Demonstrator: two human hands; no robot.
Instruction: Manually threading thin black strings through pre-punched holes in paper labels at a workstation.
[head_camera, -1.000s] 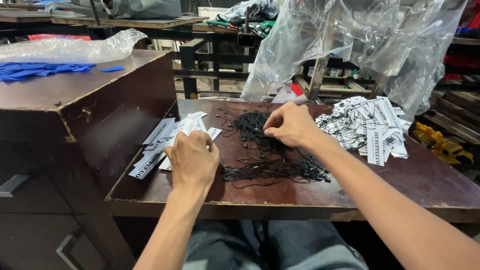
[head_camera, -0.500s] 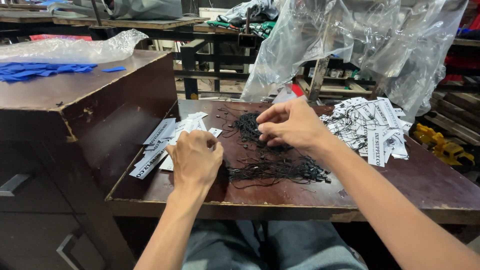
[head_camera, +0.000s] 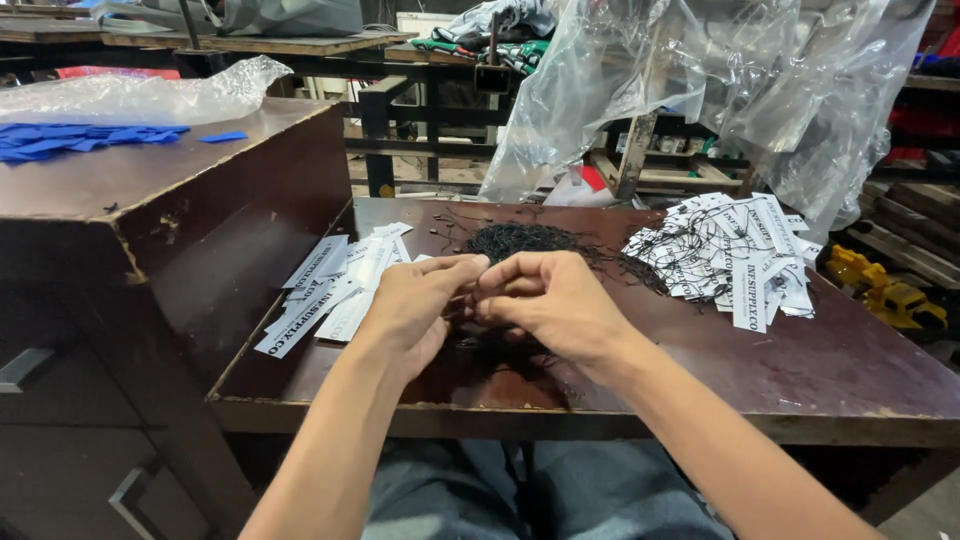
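Head view: looking down at my two hands over a dark wooden counter (head_camera: 700, 370), largest things first.
Counter: brown, worn top, carries everything I'm working on; a taller dark cabinet (head_camera: 150, 210) stands to its left.
Plastic sheeting: clear sheeting (head_camera: 720, 90) hangs behind the counter, not touched.
Done pile: white tags with black strings already on them (head_camera: 735, 250) lie heaped at right, well apart from my hands; judged the finished share, and the bigger one.
Left to do: plain white tags (head_camera: 335, 285) lie fanned at left, near my left wrist, no strings seen on them; smaller pile, so I judge the work past halfway.
String heap: tangle of black strings (head_camera: 545, 243) sits mid-counter, just behind my fingers, plenty left.
Left hand: my left hand (head_camera: 415, 305) is curled, fingertips pinched together; looks like a thin black string or small tag, too small to tell.
Right hand: my right hand (head_camera: 545, 300) is curled too, thumb and forefinger meeting the left fingertips, pinching the same small piece.
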